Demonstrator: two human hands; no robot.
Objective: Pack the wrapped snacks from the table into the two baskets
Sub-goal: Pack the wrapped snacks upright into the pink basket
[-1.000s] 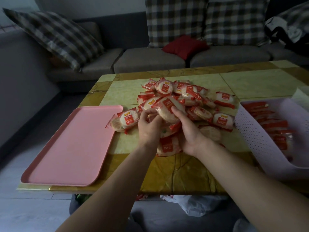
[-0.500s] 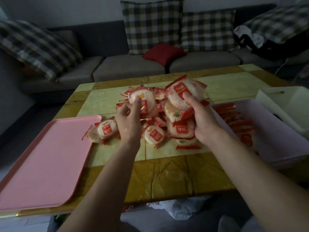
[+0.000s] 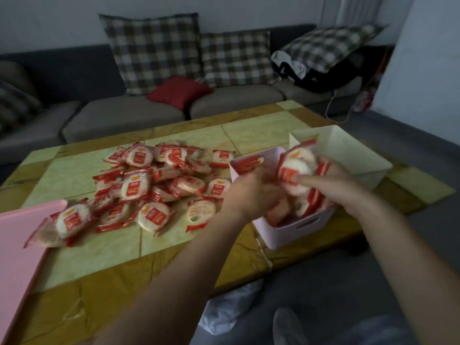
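Gripping several snacks (image 3: 296, 168) in the right hand (image 3: 343, 188) over the part-filled pink basket (image 3: 298, 230), left hand (image 3: 249, 195) too blurred to judge, leaving the big pile (image 3: 139, 188) and white basket (image 3: 361, 158) waiting.

Centre: my red-and-white wrapped snacks (image 3: 154, 185) on a pale green table (image 3: 261, 130) bordered amber. Right: pink basket (image 3: 293, 232), white basket (image 3: 348, 150) behind. Lower left: pink tray (image 3: 15, 257). Top: checked cushions (image 3: 154, 51), one plain red cushion (image 3: 179, 92), grey sofa (image 3: 124, 115).

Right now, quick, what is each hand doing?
Left hand: curled over the pink basket, too blurred to tell.
Right hand: holding wrapped snacks.
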